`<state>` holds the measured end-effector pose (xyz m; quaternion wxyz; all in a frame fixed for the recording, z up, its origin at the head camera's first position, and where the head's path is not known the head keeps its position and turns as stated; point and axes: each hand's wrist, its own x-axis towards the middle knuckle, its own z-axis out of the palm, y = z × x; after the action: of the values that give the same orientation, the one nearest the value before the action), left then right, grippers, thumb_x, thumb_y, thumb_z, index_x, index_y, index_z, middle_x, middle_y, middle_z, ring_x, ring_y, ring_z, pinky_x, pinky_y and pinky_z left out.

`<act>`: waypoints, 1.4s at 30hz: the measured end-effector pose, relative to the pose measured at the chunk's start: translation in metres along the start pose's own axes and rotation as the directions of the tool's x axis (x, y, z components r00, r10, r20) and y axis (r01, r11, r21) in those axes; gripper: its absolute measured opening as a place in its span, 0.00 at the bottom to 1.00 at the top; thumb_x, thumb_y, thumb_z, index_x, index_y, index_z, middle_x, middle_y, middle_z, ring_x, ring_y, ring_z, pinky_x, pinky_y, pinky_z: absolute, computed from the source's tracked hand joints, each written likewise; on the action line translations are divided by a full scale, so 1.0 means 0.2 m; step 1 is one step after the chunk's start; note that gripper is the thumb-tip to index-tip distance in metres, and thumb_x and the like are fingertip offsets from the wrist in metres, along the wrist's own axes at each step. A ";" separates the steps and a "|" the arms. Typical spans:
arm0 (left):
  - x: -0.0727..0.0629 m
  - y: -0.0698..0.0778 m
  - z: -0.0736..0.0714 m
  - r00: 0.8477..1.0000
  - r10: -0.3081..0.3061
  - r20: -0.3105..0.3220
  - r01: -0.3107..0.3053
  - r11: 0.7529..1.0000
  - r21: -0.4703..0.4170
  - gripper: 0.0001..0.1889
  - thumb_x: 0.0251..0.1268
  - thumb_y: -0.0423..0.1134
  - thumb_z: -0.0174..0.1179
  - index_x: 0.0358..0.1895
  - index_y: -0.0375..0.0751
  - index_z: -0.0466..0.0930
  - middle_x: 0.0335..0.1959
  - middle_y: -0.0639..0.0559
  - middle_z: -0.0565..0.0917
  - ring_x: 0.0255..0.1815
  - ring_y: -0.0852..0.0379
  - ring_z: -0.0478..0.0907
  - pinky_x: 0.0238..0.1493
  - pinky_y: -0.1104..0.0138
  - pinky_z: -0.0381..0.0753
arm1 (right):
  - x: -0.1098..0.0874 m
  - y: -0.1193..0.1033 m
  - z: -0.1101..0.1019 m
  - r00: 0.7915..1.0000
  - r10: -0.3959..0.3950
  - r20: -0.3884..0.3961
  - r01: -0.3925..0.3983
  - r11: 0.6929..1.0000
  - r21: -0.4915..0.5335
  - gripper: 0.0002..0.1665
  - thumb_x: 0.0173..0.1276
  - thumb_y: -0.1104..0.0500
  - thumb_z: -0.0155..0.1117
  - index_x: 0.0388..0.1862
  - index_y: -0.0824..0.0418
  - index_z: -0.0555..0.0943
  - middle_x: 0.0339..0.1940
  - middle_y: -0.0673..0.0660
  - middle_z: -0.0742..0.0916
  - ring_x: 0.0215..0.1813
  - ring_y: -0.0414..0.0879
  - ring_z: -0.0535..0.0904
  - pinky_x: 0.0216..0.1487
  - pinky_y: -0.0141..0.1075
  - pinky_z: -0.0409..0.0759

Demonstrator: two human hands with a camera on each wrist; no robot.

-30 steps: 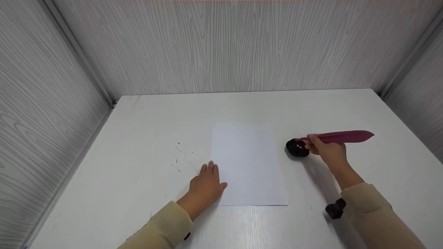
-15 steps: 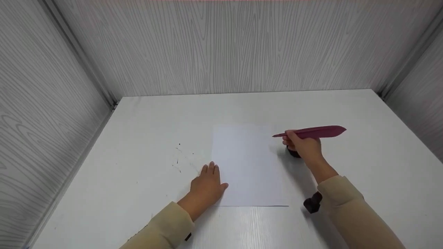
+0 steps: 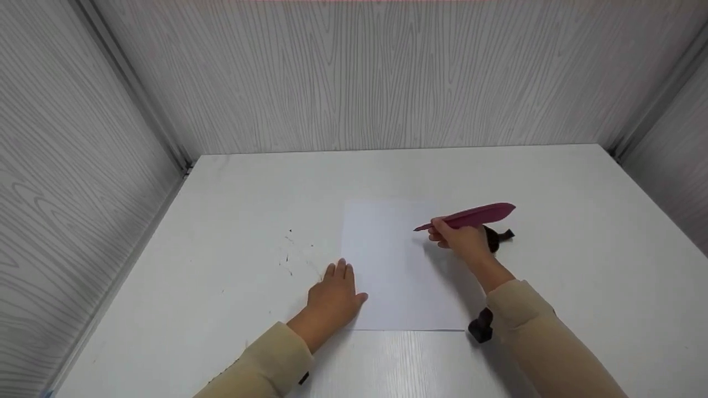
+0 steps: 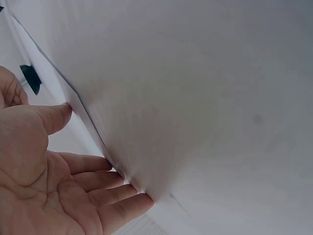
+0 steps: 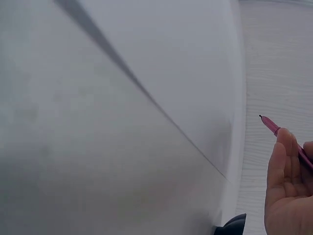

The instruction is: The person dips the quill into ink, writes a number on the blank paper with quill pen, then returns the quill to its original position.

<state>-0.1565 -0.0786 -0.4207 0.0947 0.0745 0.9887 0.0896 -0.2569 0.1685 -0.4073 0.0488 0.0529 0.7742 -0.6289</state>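
My right hand [image 3: 462,237] pinches a dark red feather pen [image 3: 480,214] between thumb and fingers. Its tip points left, over the right half of a white sheet of paper [image 3: 387,265]; whether it touches the paper I cannot tell from the head view. In the right wrist view the pen's dark tip [image 5: 261,117] sticks out past the fingers. Flat at the sheet's left edge lies my left hand [image 3: 333,296], its fingers straight and its thumb on the paper. Behind the right hand, partly hidden, is a small black pot-like thing [image 3: 492,240] with a narrow piece jutting to the right.
Small dark marks [image 3: 287,258] dot the white tabletop [image 3: 249,193] left of the paper. Grey wood-grain panels [image 3: 354,77] stand at the back and on both sides. A black wrist device [image 3: 481,326] hangs under the right sleeve.
My right hand has carried the feather pen leftward, away from the black pot and over the paper. The pot now shows farther right, with a jutting piece. My left hand stays put.
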 end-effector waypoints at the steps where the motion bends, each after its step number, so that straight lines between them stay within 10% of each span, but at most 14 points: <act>1: 0.00 0.00 0.00 1.000 0.001 -0.001 -0.001 1.000 0.002 0.36 0.69 0.52 0.55 0.69 0.27 0.59 0.71 0.36 0.60 0.71 0.41 0.56 0.59 0.49 0.69 | 0.00 0.00 0.01 1.000 0.001 0.004 -0.001 1.000 -0.002 0.21 0.68 0.52 0.63 0.48 0.69 0.80 0.35 0.57 0.88 0.38 0.42 0.85 0.43 0.33 0.81; 42: 0.00 0.00 0.01 1.000 -0.025 0.002 0.024 0.999 0.040 0.37 0.68 0.53 0.55 0.70 0.29 0.59 0.71 0.38 0.60 0.72 0.43 0.56 0.58 0.49 0.70 | -0.01 0.03 0.12 0.984 0.047 0.169 -0.017 0.985 -0.170 0.19 0.65 0.51 0.66 0.43 0.66 0.84 0.34 0.57 0.88 0.39 0.45 0.85 0.44 0.36 0.81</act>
<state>-0.1563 -0.0771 -0.4234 0.0957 0.0644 0.9910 0.0684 -0.2539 0.1466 -0.4185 0.1301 0.0063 0.8162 -0.5629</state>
